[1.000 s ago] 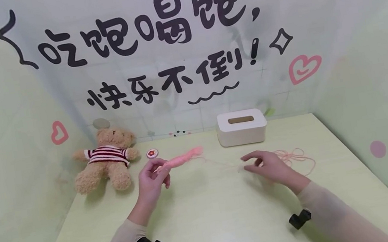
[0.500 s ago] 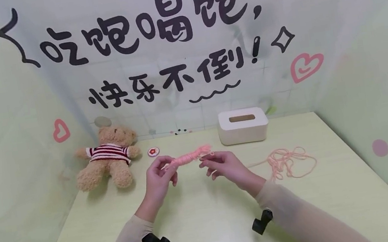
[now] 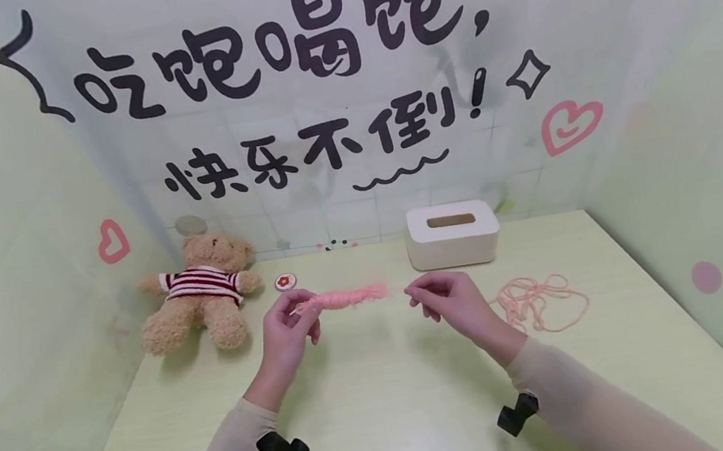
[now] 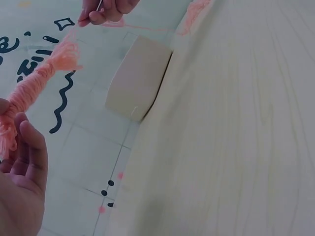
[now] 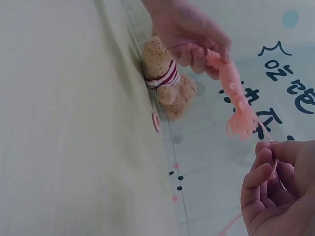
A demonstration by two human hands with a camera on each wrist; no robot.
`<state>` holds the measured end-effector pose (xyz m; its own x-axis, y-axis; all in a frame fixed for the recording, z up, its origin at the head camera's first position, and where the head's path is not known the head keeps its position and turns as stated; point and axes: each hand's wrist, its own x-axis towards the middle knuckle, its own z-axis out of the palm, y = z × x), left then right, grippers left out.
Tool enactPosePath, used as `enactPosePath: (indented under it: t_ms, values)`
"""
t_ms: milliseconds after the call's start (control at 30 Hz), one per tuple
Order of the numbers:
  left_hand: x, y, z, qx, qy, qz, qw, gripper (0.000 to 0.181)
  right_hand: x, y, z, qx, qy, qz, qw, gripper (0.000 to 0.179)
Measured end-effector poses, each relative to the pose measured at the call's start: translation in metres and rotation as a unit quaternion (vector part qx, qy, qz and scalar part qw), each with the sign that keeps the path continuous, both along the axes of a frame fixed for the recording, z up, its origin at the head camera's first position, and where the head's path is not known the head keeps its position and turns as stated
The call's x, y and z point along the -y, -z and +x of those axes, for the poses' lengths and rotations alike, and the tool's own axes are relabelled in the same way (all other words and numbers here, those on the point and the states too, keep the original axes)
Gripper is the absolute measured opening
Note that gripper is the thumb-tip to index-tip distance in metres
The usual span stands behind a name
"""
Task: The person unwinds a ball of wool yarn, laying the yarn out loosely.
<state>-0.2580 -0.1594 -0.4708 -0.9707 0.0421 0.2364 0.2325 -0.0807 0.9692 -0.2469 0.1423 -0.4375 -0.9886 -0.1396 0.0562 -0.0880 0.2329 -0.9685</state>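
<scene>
My left hand (image 3: 285,336) grips one end of a pink yarn bundle (image 3: 347,298), wound round its middle and frayed into loose ends on the right. In the left wrist view the wound yarn bundle (image 4: 30,88) slants up from the left fingers. To the right of the frayed end, my right hand (image 3: 453,304) pinches a yarn strand (image 5: 265,129) that runs taut from the bundle. A thin shiny sliver (image 4: 100,5) shows between the right fingers; its kind is unclear. A loose pink yarn pile (image 3: 541,304) lies on the table beyond the right wrist.
At the back left sits a teddy bear (image 3: 203,292) in a striped shirt, with a small round flower badge (image 3: 285,282) beside it. A white tissue box (image 3: 453,239) stands at the back. The table (image 3: 391,424) meets printed curtains behind and at both sides.
The right hand came left from beside the yarn pile to the bundle's frayed end, then drew back a little to the right. The left hand kept its hold, and the bundle now lies more level.
</scene>
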Motion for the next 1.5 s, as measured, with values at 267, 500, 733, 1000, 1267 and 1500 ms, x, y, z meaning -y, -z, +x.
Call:
enactPosePath:
  t_ms: [267,500,733,1000,1267,1500]
  values:
    - [0.008,0.001,0.0,-0.005,-0.017,0.002,0.9998,0.02,-0.044,0.002,-0.003,0.009,0.041,0.054,0.9976,0.029]
    - [0.022,-0.003,0.001,0.007,-0.032,0.008,0.9994,0.019,-0.089,0.02,-0.009,0.025,0.062,0.109,0.9918,0.037]
    - [0.039,-0.006,-0.001,-0.003,-0.052,0.042,0.9977,0.01,-0.126,0.035,-0.013,0.042,0.082,0.182,0.979,0.034]
    - [0.05,-0.014,-0.003,-0.015,-0.089,0.07,0.9934,0.007,-0.161,0.045,-0.03,0.081,0.102,0.232,0.9639,0.04]
    - [0.042,-0.007,-0.002,-0.006,-0.092,0.069,0.9934,0.007,-0.18,0.051,-0.046,0.085,0.122,0.234,0.9608,0.043]
    - [0.02,-0.001,0.0,-0.009,-0.025,0.06,0.9978,0.01,-0.141,0.042,-0.05,0.063,0.095,0.234,0.9656,0.041]
